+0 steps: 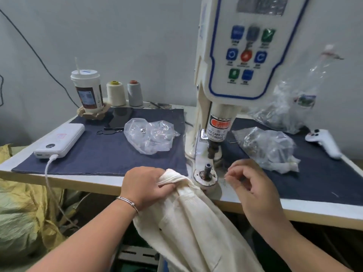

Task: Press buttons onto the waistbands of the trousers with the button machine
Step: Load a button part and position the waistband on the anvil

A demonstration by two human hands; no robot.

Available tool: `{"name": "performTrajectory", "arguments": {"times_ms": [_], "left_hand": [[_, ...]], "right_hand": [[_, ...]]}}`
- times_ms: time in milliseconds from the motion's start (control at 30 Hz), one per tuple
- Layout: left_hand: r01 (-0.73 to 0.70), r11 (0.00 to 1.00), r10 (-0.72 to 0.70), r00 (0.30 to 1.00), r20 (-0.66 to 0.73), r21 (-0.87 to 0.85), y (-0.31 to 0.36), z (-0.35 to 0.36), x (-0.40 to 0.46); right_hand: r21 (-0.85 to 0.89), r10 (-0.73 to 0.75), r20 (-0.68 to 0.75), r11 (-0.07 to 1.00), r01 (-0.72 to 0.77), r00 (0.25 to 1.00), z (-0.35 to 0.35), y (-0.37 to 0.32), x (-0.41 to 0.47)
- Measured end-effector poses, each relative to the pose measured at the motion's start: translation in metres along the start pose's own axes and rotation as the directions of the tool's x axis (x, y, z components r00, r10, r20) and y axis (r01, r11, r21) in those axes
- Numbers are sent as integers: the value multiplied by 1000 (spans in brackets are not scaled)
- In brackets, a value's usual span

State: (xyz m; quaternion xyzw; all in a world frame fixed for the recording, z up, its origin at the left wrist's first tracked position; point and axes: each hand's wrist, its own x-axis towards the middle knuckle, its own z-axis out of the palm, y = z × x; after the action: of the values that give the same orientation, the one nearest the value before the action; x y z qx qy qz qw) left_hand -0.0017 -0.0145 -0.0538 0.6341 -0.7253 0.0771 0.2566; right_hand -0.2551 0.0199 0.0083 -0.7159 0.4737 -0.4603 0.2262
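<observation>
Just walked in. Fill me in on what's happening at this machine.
A person is at the button machine with cream trousers. The left hand grips the bunched waistband beside the lower die. The right hand pinches something tiny, too small to identify, just right of the die. The fabric is not yet over the die.

button machine (220, 122) sticker — "AKE CARE … OUR FINGE" (partly hidden)

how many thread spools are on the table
2: a cream spool and a grey spool, side by side at the back of the table, right of the cup. None seems hidden.
</observation>
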Motion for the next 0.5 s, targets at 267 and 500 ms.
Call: {"name": "performTrajectory", "arguments": {"times_ms": [267, 500], "left_hand": [[54, 998, -55, 998, 17, 10, 7, -2, 0], [55, 998, -55, 998, 26, 18, 6, 0, 0]], "right_hand": [[-1, -18, -10, 1000, 18, 1000, 19, 8, 36], [-96, -52, 32, 994, 55, 998, 25, 13, 46]]}}
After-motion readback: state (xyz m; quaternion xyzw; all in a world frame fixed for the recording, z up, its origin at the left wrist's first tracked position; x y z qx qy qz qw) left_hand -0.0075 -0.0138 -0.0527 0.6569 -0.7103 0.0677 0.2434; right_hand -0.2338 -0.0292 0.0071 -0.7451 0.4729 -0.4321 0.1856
